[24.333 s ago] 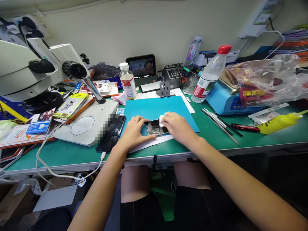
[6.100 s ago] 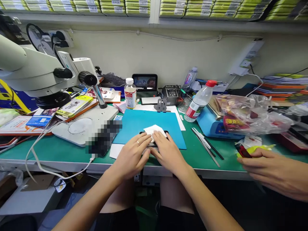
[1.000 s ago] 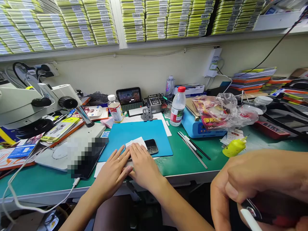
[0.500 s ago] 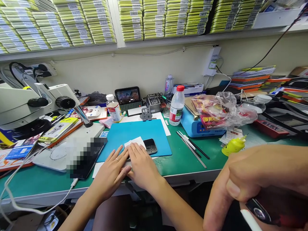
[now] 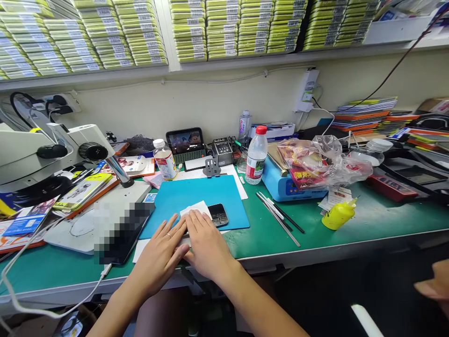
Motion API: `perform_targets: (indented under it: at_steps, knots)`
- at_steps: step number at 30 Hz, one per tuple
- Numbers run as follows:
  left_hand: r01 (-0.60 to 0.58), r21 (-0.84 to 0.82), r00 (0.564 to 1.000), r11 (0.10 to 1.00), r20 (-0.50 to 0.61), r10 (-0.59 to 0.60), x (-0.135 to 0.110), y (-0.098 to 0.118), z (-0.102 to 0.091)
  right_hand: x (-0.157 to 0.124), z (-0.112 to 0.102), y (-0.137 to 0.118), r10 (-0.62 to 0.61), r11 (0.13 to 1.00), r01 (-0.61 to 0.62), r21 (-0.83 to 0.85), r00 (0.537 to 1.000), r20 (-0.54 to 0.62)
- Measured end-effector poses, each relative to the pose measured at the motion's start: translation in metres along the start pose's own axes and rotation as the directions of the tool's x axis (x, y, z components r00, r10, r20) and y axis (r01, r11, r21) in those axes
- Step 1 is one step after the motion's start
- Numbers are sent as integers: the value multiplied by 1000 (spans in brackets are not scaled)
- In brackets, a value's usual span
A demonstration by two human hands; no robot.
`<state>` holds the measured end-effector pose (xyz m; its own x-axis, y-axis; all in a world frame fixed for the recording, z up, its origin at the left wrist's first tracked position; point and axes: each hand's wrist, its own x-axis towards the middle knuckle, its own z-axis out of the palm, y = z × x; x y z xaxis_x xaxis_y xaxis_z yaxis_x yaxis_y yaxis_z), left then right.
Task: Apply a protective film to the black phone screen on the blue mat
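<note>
A dark phone lies on the blue mat near the bench's front edge, partly covered by a white wipe. My right hand lies flat with its fingers stretched over the wipe and the phone's left part. My left hand rests flat beside it, fingers extended, a ring on one finger, touching the phone's near edge and the white paper under the mat.
A microscope stands at left with a blurred dark device and a white cable. Bottles, a blue machine, tweezers and a yellow squeeze bottle lie to the right. Another person's hand shows at bottom right.
The other person's hands with the dark tool have dropped out of the lower right, leaving only a fingertip. My own hands stay flat on the wipe and phone.
</note>
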<state>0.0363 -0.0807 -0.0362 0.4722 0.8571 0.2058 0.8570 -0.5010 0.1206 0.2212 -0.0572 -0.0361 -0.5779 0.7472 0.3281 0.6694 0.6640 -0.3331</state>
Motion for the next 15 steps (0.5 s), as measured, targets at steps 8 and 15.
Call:
perform_targets:
  at_steps: [8, 15]
  knots:
    - [-3, -53, 1000, 999, -15, 2, -2, 2, -5, 3, -8, -4, 4, 996, 1, -86, 999, 52]
    - [-2, -112, 999, 994, -43, -3, 10, -1, -7, 12, -13, 3, -11, 980, 28, -199, 996, 84]
